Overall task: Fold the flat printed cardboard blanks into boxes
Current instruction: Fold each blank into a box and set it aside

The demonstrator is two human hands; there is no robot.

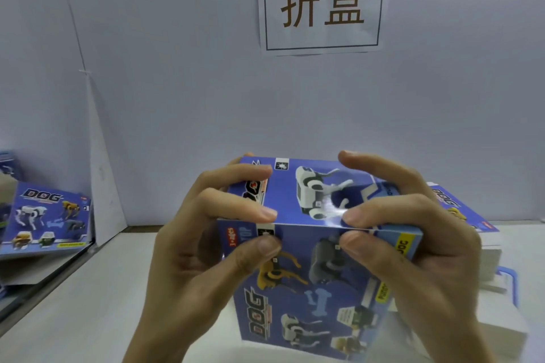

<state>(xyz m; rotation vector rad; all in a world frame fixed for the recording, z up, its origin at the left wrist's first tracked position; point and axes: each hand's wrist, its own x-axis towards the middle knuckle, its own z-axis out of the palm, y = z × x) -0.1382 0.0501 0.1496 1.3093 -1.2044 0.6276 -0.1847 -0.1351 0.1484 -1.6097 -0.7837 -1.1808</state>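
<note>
dog-print box [318,244] is erected and held straight below the wall sign [323,3]. left hand [188,259] and right hand [427,244] each pinch its top front edge, thumb on the front face, curled fingers on the lid. Looks like the lid-closing step, nearly done. Next: press the tuck flap fully home with the edge square, then take from the flat blanks [451,200] below-right of the sign; another printed piece [50,221] leans far below-left of it
</note>
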